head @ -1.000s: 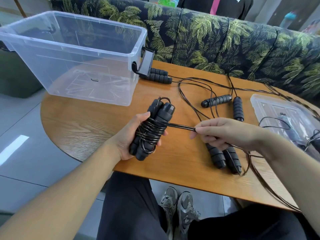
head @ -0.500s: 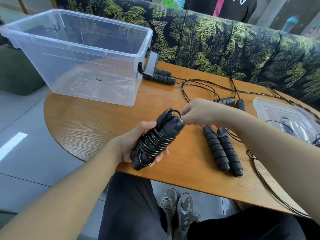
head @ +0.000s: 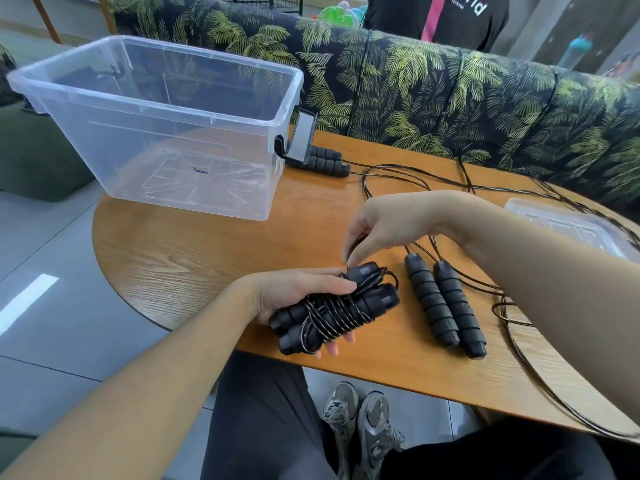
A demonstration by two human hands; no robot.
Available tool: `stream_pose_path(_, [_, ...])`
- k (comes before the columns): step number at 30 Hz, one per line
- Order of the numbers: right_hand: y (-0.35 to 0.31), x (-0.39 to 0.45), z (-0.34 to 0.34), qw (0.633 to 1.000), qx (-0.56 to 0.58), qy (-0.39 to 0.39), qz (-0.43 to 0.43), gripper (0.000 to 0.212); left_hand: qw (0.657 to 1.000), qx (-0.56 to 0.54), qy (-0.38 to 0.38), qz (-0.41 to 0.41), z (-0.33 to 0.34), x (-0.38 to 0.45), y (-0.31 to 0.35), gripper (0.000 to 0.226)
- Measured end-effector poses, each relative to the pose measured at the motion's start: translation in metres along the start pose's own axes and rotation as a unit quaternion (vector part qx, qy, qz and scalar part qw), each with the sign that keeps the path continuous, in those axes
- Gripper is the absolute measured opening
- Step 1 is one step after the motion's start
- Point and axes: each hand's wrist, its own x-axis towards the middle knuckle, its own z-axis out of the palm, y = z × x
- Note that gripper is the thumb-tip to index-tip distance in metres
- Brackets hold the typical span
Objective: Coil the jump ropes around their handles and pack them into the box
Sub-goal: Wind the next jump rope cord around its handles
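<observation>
A rounded wooden desk (head: pixel 194 251) with a visible grain stands over a pale grey tiled floor (head: pixel 52 306), and behind its far edge runs a dark sofa (head: pixel 450 98) printed with green palm leaves. Near the desk's far left edge sits the clear plastic box (head: pixel 166 133), open-topped, with a black latch on its right end. Just behind that latch lie two black foam handles (head: pixel 327 161) side by side, their thin black cord (head: pixel 415 178) trailing across the desk toward the right edge, where a clear lid (head: pixel 568 223) rests. At the near edge, the left hand (head: pixel 298 292) grasps the coiled jump rope (head: pixel 336 310), two handles together with cord wound around their middle, fingers curled beneath the bundle. The right hand (head: pixel 388 226) reaches down from above and pinches the cord end at the bundle's upper tip. Just to the right of the bundle lies another pair of handles (head: pixel 446 303), parallel on the desk, cords loose. Grey trainers (head: pixel 360 420) show below the near edge.
</observation>
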Motion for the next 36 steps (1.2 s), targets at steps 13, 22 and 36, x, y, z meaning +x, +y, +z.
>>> stream_pose_path(13, [-0.031, -0.039, 0.036, 0.977, -0.029, 0.211, 0.009, 0.029, 0.960, -0.172, 0.163, 0.148, 0.014, 0.004, -0.015, 0.037])
stream_pose_path(22, [-0.001, -0.063, 0.062, 0.977, 0.158, 0.140, -0.024, 0.031, 0.937, -0.200, 0.234, 0.164, 0.026, 0.001, -0.011, 0.048])
stream_pose_path(36, [0.040, -0.064, 0.084, 0.968, -0.009, 0.241, -0.069, 0.035, 0.962, -0.119, 0.211, 0.126, 0.023, 0.001, -0.013, 0.062])
